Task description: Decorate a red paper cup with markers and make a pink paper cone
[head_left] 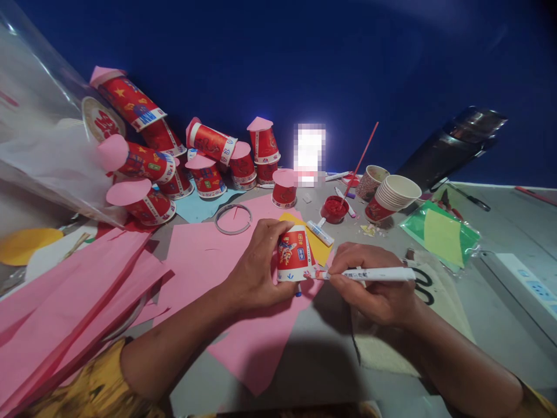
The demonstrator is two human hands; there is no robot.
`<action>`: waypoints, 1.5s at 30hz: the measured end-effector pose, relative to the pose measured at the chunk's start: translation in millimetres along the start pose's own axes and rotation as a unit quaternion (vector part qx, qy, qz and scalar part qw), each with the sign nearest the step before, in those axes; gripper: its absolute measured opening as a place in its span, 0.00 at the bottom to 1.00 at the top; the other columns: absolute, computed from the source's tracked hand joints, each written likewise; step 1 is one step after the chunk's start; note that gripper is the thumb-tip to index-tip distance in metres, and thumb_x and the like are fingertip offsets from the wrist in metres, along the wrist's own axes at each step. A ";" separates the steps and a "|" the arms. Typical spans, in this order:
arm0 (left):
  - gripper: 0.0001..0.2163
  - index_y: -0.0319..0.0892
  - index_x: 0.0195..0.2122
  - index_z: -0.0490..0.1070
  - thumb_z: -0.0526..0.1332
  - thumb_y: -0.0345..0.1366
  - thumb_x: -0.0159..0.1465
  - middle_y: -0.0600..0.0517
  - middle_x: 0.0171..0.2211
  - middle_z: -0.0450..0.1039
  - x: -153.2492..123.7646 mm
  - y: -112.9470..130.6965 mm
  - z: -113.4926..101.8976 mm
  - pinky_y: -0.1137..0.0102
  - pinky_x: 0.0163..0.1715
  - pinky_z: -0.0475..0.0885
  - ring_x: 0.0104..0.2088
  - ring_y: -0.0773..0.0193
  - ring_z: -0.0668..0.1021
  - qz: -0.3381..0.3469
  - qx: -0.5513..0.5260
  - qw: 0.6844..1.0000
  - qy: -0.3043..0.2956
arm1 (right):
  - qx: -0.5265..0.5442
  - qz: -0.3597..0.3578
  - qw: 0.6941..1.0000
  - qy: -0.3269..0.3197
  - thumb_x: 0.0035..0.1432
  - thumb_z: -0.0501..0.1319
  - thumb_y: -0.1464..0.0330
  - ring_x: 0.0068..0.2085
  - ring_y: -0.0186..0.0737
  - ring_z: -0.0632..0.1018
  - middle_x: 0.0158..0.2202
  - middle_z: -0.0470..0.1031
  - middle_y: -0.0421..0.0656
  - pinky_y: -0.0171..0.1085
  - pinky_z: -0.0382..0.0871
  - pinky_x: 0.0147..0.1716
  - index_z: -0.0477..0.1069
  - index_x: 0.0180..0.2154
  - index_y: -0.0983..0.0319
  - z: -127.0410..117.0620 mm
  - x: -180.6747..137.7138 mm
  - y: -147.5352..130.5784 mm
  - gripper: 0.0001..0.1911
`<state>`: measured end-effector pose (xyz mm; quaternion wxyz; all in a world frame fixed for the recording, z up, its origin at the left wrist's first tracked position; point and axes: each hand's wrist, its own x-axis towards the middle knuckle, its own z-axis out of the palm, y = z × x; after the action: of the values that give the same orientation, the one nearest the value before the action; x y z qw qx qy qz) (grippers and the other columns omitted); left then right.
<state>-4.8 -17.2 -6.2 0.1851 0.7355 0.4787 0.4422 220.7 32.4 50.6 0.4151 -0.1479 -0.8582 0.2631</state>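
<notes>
Holding a red paper cup [292, 254] in the left hand [256, 264] over pink paper [191, 261]

Clamping it between thumb and fingers; pinching a marker [387, 274] near its nib with the right hand [378, 293]. Probably handling light and denting easily, so calling for gentle gripping at rim and base.

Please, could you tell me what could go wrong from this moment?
First, the right hand holds a marker with its tip at the cup in the left hand; a slipping grip could leave a stray line. Second, a thin stick leans up out of a red pot; a knock might tip it. Third, some pink-topped red cups lie tilted on others, so a bump could send them down.
</notes>
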 end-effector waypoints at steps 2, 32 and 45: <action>0.41 0.53 0.66 0.55 0.71 0.35 0.53 0.44 0.57 0.62 0.3 -0.1 -0.1 0.46 0.58 0.71 0.57 0.44 0.69 0.001 -0.002 1.000 0.001 | 0.003 0.003 1.000 -0.002 0.61 0.61 0.75 0.25 0.37 0.78 0.25 0.80 0.41 0.36 0.70 0.25 0.74 0.34 0.59 -0.1 -0.1 0.5 0.06; 0.38 0.52 0.65 0.56 0.72 0.36 0.56 0.44 0.57 0.63 3.5 4.3 -0.5 0.48 0.55 0.73 0.56 0.46 0.70 0.015 -0.001 1.000 0.008 | -0.007 0.025 0.999 0.022 0.59 0.64 0.75 0.23 0.36 0.76 0.24 0.78 0.40 0.36 0.70 0.24 0.75 0.31 0.60 -3.5 -0.8 0.2 0.05; 0.39 0.52 0.66 0.55 0.71 0.36 0.56 0.44 0.57 0.63 2.7 3.6 0.2 0.48 0.56 0.73 0.57 0.46 0.70 0.019 0.001 1.000 0.005 | 0.002 0.008 1.000 0.012 0.60 0.62 0.75 0.23 0.36 0.76 0.23 0.78 0.40 0.35 0.68 0.23 0.74 0.31 0.60 0.3 0.4 -0.5 0.06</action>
<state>-2.3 -16.5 -2.5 0.1737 0.7422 0.4661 0.4492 220.2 32.0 50.9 0.4232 -0.1570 -0.8518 0.2659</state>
